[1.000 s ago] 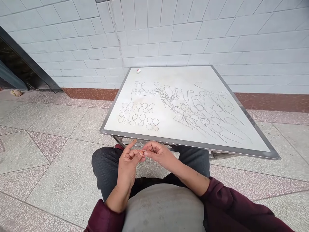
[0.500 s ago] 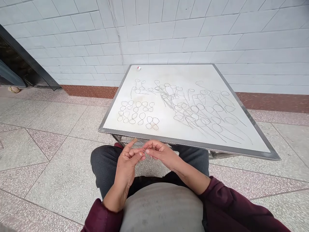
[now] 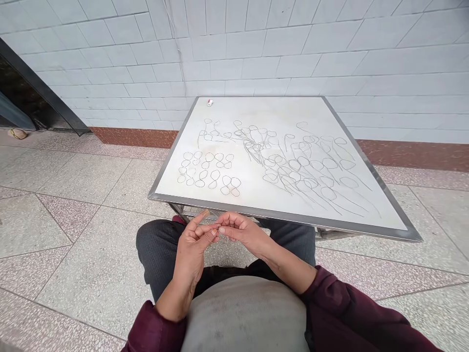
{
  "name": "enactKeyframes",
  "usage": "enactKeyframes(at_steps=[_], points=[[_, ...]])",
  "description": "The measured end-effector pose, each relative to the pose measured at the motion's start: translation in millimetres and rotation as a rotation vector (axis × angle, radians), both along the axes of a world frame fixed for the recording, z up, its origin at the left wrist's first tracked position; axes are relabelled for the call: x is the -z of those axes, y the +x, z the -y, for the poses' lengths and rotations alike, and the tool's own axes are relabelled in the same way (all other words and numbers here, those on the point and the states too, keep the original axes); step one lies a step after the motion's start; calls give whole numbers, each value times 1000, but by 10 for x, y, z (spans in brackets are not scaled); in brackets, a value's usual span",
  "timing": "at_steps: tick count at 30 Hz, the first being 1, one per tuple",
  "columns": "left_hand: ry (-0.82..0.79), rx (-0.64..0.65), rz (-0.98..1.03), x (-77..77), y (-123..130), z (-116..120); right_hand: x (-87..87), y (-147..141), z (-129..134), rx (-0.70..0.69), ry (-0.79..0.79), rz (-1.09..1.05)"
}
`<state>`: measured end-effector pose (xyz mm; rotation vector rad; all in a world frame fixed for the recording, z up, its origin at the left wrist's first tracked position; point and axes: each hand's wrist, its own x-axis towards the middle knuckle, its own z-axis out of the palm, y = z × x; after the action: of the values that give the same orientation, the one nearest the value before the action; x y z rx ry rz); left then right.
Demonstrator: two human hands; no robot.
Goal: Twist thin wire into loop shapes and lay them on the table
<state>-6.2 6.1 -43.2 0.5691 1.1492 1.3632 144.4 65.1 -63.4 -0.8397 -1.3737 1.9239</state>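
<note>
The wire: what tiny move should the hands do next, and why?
Maybe the left hand should hold still while the right hand gently draws the wire snug, because both pinch close together and a curve of it sticks out.

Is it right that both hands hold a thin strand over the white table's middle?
Not over the middle: the head view shows the left hand and right hand holding the thin strand in front of the white table, by its near edge.
</note>
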Motion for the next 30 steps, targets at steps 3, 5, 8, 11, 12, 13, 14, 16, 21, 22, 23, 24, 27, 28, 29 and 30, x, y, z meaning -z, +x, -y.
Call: enactKeyframes(at_steps=[3,5,8,11,12,13,14,16,21,22,23,24,27,28,29,30], points=[[27,-28,-4,19,2,10,-6,1,6,5,14,8],[47,-50,2,25,9,14,-16,3,8,10,8,18],[71,-65,21,18,23,18,-28,5,8,14,-7,22],[72,-54,38,7,29,21,-33,4,6,3,11,1],[67,-46,41,3,27,21,-33,2,4,-8,20,-13],[60,-34,45,-1,25,21,-33,-1,1,-19,28,-29],[51,-24,49,-4,22,20,-32,-4,-2,-29,32,-43],[36,-12,56,-11,16,13,-28,-11,-9,-36,28,-59],[17,-16,49,-20,8,-7,-5,-17,-23,1,36,5],[16,-15,49,-18,7,-10,1,-17,-24,0,42,17],[15,-12,52,-16,7,-12,6,-16,-26,-4,45,22],[16,-8,56,-12,7,-13,12,-16,-26,-7,47,20],[19,0,61,-4,5,-16,29,-17,-28,-22,45,-2],[19,0,59,-4,4,-17,34,-20,-29,-24,46,-7],[19,0,55,-4,4,-17,39,-23,-29,-26,48,-12],[17,1,51,-4,3,-18,42,-27,-29,-29,50,-17]])
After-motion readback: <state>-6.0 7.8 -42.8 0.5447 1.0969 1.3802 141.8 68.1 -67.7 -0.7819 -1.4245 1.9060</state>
